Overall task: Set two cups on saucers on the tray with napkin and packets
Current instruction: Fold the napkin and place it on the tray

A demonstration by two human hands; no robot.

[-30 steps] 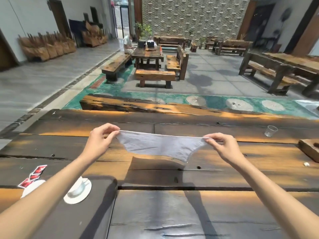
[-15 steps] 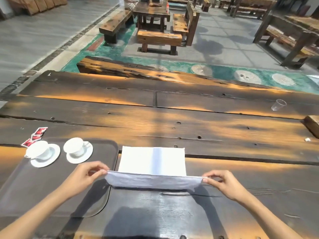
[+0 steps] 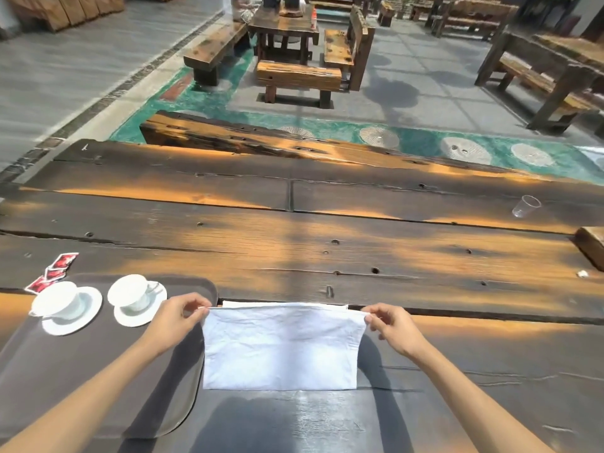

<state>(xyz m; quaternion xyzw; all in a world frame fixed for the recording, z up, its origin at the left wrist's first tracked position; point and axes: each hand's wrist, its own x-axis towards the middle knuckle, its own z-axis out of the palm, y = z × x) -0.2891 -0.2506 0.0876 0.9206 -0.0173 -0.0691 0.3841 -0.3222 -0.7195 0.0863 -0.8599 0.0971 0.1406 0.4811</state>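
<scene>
A white napkin [image 3: 281, 348] lies folded on the wooden table [image 3: 294, 256], just right of a dark tray [image 3: 81, 371]. My left hand [image 3: 176, 318] pinches its far left corner and my right hand [image 3: 392, 328] pinches its far right corner, holding the upper layer's edge over the far edge. Two white cups sit on white saucers at the tray's far end: the left cup [image 3: 58, 300] on its saucer [image 3: 72, 318], the right cup [image 3: 130, 291] on its saucer [image 3: 140, 308]. Red packets [image 3: 54, 273] lie on the table beyond the tray's far left corner.
A clear plastic cup [image 3: 526, 206] stands at the table's far right. A wooden block [image 3: 591, 245] sits at the right edge, with a small white scrap [image 3: 581, 274] near it. Benches and tables fill the floor beyond.
The napkin, held stretched in the air a second ago, came down onto the table. Both hands then carried its near edge forward over the rest, folding it in half.
</scene>
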